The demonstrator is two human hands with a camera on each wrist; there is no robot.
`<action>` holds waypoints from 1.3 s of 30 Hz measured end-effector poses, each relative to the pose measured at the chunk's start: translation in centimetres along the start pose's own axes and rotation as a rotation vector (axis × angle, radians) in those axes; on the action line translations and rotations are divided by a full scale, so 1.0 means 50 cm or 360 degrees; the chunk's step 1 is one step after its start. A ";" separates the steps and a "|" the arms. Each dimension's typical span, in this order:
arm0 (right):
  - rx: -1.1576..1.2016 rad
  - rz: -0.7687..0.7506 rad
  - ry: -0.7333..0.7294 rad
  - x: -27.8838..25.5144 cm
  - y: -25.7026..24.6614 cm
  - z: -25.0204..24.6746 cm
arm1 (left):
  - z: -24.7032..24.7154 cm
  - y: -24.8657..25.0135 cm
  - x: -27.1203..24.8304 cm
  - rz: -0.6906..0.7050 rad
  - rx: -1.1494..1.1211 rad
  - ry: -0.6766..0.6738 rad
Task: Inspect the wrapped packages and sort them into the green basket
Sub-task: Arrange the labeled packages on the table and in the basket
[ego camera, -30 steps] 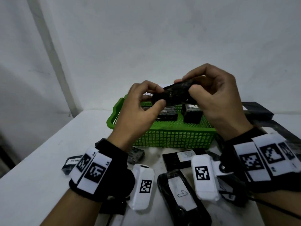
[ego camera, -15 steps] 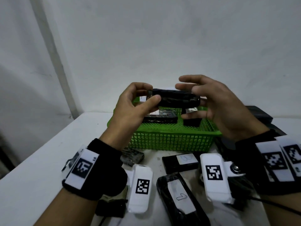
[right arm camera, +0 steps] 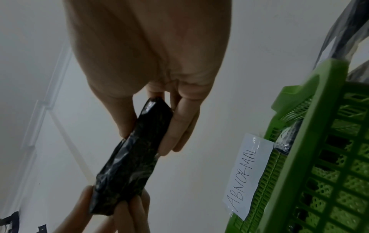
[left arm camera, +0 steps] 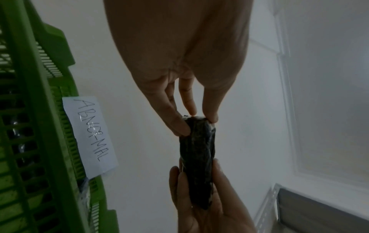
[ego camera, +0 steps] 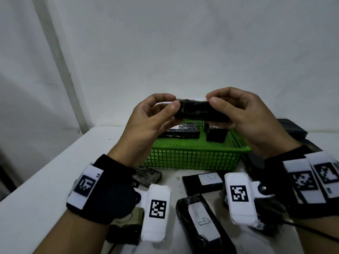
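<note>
A person stands at a white table (ego camera: 45,180), holding one black wrapped package (ego camera: 199,111) up in the air with both hands, above the near side of a green basket (ego camera: 192,158). The left hand (ego camera: 146,123) pinches one end of the package between thumb and fingertips; the right hand (ego camera: 251,121) grasps the other end, thumb on top and fingers curled underneath. The package lies level between them, its plastic wrap crinkled and glossy.

The basket sits toward the table's far edge, close to the wall. Two wrapped packages (ego camera: 214,134) already lie inside it. In the wrist views, a paper label (left arm camera: 89,137) handwritten "ABNORMAL" hangs from its rim.

More black packages wait on the table between the basket and the near edge, among them a numbered package (ego camera: 203,181) and a long package (ego camera: 201,222), each with a white label.

This looks like the inspection step, with the drop into the basket not yet made. The risk I see: the left hand's hold is only a fingertip pinch on slick wrap, so turning the package could let it slip and fall among the unsorted ones. A hurried look could also send a sound package into the basket marked abnormal.
</note>
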State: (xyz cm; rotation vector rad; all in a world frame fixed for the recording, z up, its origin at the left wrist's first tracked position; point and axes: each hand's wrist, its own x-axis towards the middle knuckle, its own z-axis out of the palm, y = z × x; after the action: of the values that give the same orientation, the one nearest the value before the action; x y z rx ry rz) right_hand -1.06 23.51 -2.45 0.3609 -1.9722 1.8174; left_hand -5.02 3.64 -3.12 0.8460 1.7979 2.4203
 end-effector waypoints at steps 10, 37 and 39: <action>-0.0157 -0.0050 -0.0007 0.002 0.015 0.013 | 0.010 0.004 0.000 0.0014 -0.0242 0.0036; -0.0225 0.0010 -0.0248 -0.005 0.010 0.019 | 0.009 -0.005 -0.011 0.0545 0.0609 -0.0339; -0.0147 -0.0013 -0.0099 -0.003 0.009 0.023 | -0.004 0.002 -0.004 0.0568 0.0568 -0.0249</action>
State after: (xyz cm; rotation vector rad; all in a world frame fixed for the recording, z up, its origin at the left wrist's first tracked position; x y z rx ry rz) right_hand -1.29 22.42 -2.99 0.4001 -2.0854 1.7222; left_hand -4.88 3.38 -3.16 1.4558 2.2119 2.1511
